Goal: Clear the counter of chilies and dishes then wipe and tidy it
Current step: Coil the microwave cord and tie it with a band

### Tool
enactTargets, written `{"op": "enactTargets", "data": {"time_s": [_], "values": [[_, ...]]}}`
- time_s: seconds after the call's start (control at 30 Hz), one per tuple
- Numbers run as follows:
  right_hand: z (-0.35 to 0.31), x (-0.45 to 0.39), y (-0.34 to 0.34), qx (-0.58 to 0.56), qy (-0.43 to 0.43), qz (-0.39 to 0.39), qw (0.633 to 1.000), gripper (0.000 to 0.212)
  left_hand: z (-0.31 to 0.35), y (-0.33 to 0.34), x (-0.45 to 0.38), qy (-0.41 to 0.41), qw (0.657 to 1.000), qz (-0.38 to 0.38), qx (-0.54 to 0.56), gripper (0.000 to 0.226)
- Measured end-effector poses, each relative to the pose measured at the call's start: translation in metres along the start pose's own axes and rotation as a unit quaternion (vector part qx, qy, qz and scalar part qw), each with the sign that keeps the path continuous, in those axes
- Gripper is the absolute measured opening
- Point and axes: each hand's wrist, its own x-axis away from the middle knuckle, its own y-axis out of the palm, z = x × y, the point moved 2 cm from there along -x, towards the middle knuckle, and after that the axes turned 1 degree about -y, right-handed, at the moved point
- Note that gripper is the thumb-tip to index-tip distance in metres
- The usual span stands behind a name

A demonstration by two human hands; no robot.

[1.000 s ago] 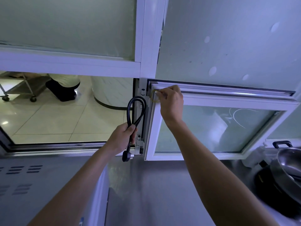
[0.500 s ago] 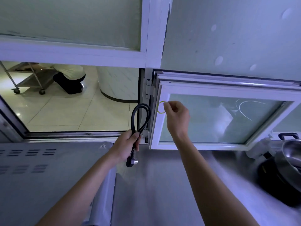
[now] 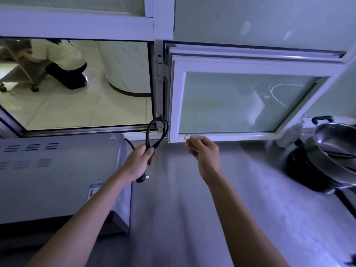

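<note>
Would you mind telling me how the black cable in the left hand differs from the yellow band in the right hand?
The black cable is thick and dark, while the yellow band is thin and pale. The cable is folded into a tall loop with its plug hanging below the left hand; the band is a small ring pinched by the right hand. The cable is far larger than the band. Both are held above the counter.

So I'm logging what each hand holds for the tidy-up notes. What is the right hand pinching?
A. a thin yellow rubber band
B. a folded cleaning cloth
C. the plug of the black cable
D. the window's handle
A: the right hand pinches a thin yellow rubber band by the window frame's lower corner, while the looped black power cable, plug hanging below, is gripped by the left hand.
</note>
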Motion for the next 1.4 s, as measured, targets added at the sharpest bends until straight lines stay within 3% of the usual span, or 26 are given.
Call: {"op": "enactTargets", "data": {"time_s": [0.6, 0.93, 1.2, 1.4], "values": [[0.038, 0.005, -0.002, -0.039, 0.068, 0.004, 0.997, 0.017, -0.023, 0.015, 0.002, -0.019, 0.999, -0.022, -0.044, 0.028], [0.051, 0.007, -0.002, -0.076, 0.106, -0.021, 0.991, 0.016, -0.034, 0.017, -0.005, -0.03, 0.999, -0.023, -0.009, 0.028], [0.053, 0.005, -0.003, -0.112, 0.113, -0.047, 0.986, 0.018, -0.038, 0.022, -0.004, -0.051, 0.998, -0.029, -0.022, 0.028], [0.048, 0.001, -0.005, -0.105, 0.067, -0.079, 0.989, 0.016, -0.037, 0.021, -0.004, -0.044, 0.999, -0.028, -0.013, 0.029]]}}
